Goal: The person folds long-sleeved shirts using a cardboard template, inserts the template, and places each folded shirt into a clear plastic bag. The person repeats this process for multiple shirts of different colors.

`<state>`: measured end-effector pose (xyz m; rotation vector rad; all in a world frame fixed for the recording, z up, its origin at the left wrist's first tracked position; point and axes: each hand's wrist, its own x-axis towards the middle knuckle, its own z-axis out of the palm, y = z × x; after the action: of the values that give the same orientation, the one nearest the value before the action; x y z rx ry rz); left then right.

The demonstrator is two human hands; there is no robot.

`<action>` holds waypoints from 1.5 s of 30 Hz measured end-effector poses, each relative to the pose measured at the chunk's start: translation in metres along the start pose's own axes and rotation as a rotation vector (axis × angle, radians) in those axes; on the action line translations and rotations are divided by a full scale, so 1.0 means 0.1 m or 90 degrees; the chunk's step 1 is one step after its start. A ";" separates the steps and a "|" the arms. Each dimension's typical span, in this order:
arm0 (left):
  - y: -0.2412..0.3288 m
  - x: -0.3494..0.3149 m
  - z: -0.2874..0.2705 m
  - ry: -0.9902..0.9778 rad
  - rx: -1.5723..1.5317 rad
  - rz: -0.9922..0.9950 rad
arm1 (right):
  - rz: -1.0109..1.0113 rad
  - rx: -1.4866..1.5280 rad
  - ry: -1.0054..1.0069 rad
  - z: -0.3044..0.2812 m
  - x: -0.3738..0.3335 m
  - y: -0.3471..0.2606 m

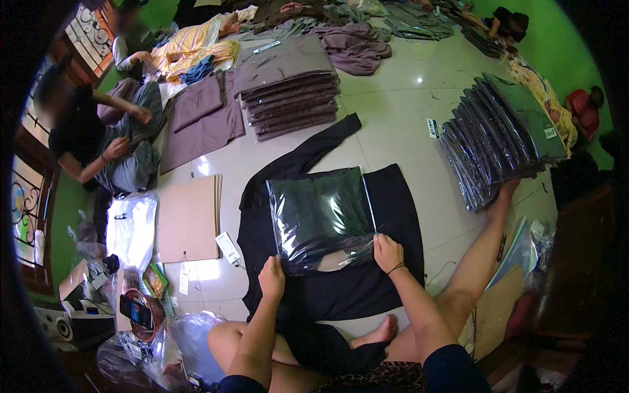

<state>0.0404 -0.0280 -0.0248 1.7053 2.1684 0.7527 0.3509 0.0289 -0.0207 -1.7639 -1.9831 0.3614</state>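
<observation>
Both hands pinch the near corners of a clear plastic bag with a folded dark garment inside. My left hand grips its left corner, and my right hand, with a dark band at the wrist, grips the right one. Light glints off the film. Beneath the bag, a black long-sleeved garment lies spread on the floor, one sleeve stretched toward the far side. A pale patch shows at the bag's near edge; what it is I cannot tell.
Brown cardboard sheets and clear bags lie at left, beside a white tag. Stacks of bagged garments stand ahead and at right. A phone rests on a basket. Another person sits at left handling grey cloth.
</observation>
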 end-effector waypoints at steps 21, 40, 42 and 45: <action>-0.19 -0.21 -0.12 -0.199 -0.139 -0.221 | 0.314 0.117 -0.189 -0.08 -0.32 0.10; 0.61 -0.21 -0.85 -0.096 -0.681 -0.194 | 0.436 0.893 -0.060 -0.88 -0.68 -0.74; 0.72 -0.29 -0.56 -0.051 -0.313 -0.006 | 0.271 0.566 -0.014 -0.54 -0.74 -0.86; 0.91 -0.47 -0.13 -0.059 0.078 0.220 | -0.057 0.065 0.079 -0.11 -0.76 -1.02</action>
<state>0.1202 -0.0608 0.0318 2.1671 1.9157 0.6153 0.2741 -0.0621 0.0257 -1.5902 -1.9140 0.3096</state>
